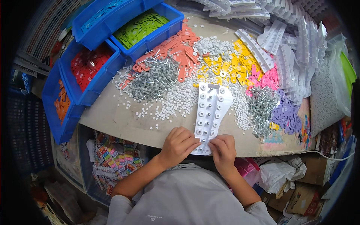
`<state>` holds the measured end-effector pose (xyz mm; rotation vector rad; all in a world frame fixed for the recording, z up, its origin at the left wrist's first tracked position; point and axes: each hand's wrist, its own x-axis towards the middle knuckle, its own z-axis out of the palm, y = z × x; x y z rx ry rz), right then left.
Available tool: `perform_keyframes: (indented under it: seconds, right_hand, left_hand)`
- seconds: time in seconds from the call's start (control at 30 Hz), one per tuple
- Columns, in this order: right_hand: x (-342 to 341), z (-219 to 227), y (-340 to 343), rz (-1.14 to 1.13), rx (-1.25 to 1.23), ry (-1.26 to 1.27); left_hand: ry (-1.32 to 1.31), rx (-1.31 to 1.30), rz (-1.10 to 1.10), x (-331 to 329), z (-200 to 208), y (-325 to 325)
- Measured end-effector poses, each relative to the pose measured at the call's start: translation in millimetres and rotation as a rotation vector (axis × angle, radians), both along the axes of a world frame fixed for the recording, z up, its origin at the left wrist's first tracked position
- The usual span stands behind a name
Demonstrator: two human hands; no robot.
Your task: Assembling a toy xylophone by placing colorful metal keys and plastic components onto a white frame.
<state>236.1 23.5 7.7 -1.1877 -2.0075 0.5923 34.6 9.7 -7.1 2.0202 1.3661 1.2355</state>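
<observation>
A long white plastic frame [205,116] lies on the table before me, its near end at the table's front edge. White round caps run along both its sides, with small metal balls or rivet heads down the middle channel. My left hand [180,144] is closed, its fingertips against the near left side of the frame. At the near right side, my right hand [224,149] has thumb and fingers pinched together, touching the frame. Anything between the fingers of either hand is hidden. Small white round pieces [176,107] and a heap of metal rivets [154,79] lie beyond my left hand.
Blue bins [119,62] with coloured plastic pieces stand at the far left. Coral [183,43], yellow [240,62] and purple pieces [287,114] lie in heaps, with more rivets [261,108] to the right. White frames [294,67] and a clear bag [326,88] crowd the right side.
</observation>
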Motion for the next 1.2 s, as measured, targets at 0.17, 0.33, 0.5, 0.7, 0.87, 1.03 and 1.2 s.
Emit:
perform_keyframes:
  seconds: [0.17, 0.33, 0.5, 0.7, 0.87, 1.03, 1.2]
  right_hand:
    - [-3, 19, 7, 0.015, -0.074, -0.077]
    - [-4, 30, 10, -0.005, -0.296, -0.09]
    - [3, 23, 10, -0.046, -0.415, -0.038]
    - [7, 20, 11, -0.094, -0.816, 0.222]
    - [14, 11, 9, -0.107, -0.737, 0.351]
    - [10, 12, 3, -0.151, -0.611, 0.368]
    - [3, 15, 1, -0.014, -0.263, -0.026]
  left_hand:
    - [0.021, 0.005, 0.001, 1, 0, 0]
    - [0.011, 0.008, 0.009, 2, 1, -1]
    - [-0.018, -0.008, 0.011, 3, 1, -2]
    - [-0.008, -0.021, 0.016, 3, 1, -2]
    - [-0.006, -0.014, 0.029, 5, 1, 0]
    - [0.004, 0.0, 0.035, 6, 0, -2]
    - [0.022, 0.003, 0.04, 6, 1, -3]
